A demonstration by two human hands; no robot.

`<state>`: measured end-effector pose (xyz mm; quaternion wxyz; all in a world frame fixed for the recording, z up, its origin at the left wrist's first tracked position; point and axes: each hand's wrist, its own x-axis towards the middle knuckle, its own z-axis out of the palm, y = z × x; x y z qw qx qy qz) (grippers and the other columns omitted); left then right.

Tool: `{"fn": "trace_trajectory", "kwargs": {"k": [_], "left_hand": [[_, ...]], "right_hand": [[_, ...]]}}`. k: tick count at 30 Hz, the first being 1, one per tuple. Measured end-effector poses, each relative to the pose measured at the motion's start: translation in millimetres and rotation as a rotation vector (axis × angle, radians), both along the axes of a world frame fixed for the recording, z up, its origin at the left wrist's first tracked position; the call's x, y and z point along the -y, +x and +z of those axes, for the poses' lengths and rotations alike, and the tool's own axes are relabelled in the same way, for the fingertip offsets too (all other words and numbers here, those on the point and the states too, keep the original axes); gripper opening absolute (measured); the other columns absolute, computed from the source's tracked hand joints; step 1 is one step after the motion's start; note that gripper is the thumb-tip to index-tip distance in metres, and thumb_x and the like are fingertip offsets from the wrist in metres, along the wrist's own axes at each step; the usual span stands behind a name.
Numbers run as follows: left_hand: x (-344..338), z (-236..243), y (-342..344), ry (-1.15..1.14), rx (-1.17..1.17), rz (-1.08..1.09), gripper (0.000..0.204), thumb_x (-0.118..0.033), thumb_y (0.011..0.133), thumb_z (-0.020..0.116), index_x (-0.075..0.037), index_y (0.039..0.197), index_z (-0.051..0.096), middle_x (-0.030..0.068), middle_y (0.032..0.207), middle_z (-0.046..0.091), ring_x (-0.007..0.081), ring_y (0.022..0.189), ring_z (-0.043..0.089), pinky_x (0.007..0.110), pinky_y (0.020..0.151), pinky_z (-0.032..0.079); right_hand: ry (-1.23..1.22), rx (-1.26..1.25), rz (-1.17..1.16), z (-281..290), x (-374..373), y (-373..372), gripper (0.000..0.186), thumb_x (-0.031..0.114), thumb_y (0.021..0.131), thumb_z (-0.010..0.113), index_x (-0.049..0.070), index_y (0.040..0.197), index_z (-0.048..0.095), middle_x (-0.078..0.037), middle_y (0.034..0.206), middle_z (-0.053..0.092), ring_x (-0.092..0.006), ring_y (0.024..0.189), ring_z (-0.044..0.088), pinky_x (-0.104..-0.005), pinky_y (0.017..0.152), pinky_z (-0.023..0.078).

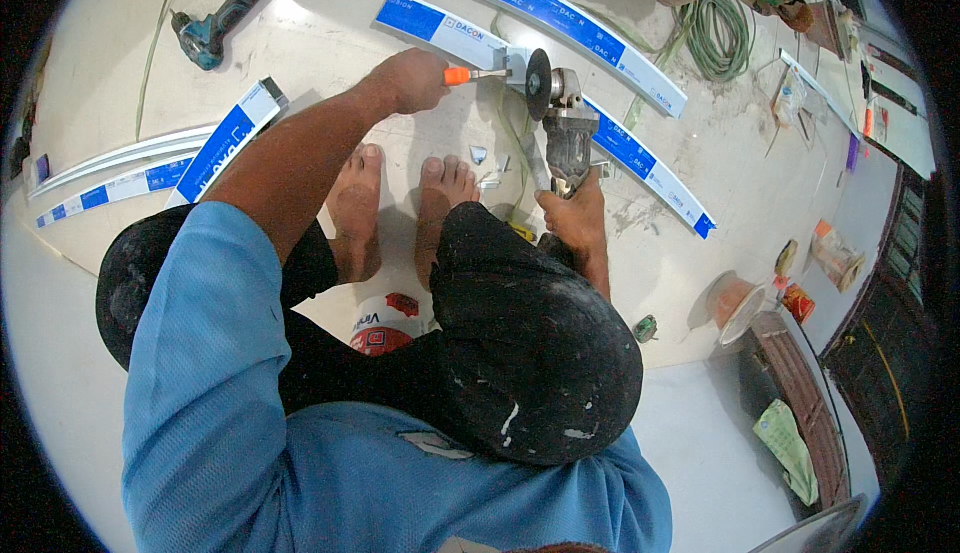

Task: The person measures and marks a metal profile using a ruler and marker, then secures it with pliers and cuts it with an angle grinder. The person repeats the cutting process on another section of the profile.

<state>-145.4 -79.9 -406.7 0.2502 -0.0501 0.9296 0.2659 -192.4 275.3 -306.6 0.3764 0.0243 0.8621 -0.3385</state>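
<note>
Near the upper middle of the frame, the left hand (415, 83) grips an orange-handled tool (458, 76) and the right hand (578, 218) grips a grinder (570, 143) near a blue-and-white strip (450, 35).

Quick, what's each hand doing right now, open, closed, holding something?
Left hand: closed, holding an orange-handled tool.
Right hand: closed, holding an angle grinder by its rear end.

Pale floor (700, 283) under drill (216, 29), green coil (740, 48), blue-and-white strips (575, 25)
</note>
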Motion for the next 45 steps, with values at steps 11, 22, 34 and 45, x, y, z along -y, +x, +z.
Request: {"fn": "trace_trajectory", "kwargs": {"k": [11,22,34,45], "left_hand": [[-2,13,-3,-0.039,0.059,-0.021,0.031,-0.033,0.102,0.069,-0.003,0.108,0.076,0.0233,0.105,0.078,0.0437,0.103,0.076,0.054,0.095,0.059],[-1,-3,-2,-0.046,0.04,-0.022,0.03,-0.032,0.104,0.067,-0.004,0.109,0.076,0.0231,0.105,0.078,0.0427,0.101,0.076,0.054,0.094,0.059],[3,-6,3,-0.035,0.02,-0.02,0.028,-0.029,0.103,0.068,-0.003,0.108,0.075,0.0226,0.105,0.078,0.0429,0.101,0.076,0.055,0.094,0.059],[-1,16,-4,-0.026,0.061,-0.006,0.029,-0.03,0.101,0.069,-0.003,0.107,0.076,0.0233,0.106,0.078,0.0433,0.103,0.076,0.056,0.095,0.059]], "right_hand": [[0.032,0.085,-0.03,12,0,1,0.065,0.013,0.08,0.085,-0.003,0.13,0.047,-0.019,0.095,0.073,-0.0237,0.064,0.07,-0.0398,0.055,0.059],[0.014,0.06,-0.006,9,-5,3,0.065,0.013,0.079,0.085,-0.004,0.131,0.05,-0.018,0.096,0.073,-0.024,0.066,0.071,-0.0397,0.056,0.059],[-0.017,0.106,0.006,19,11,-9,0.06,0.011,0.082,0.083,-0.004,0.127,0.047,-0.015,0.086,0.068,-0.0185,0.057,0.064,-0.0378,0.049,0.053],[-0.014,0.071,0.016,17,4,-6,0.062,0.013,0.082,0.084,-0.005,0.128,0.046,-0.016,0.086,0.069,-0.0198,0.058,0.066,-0.038,0.05,0.055]]}}
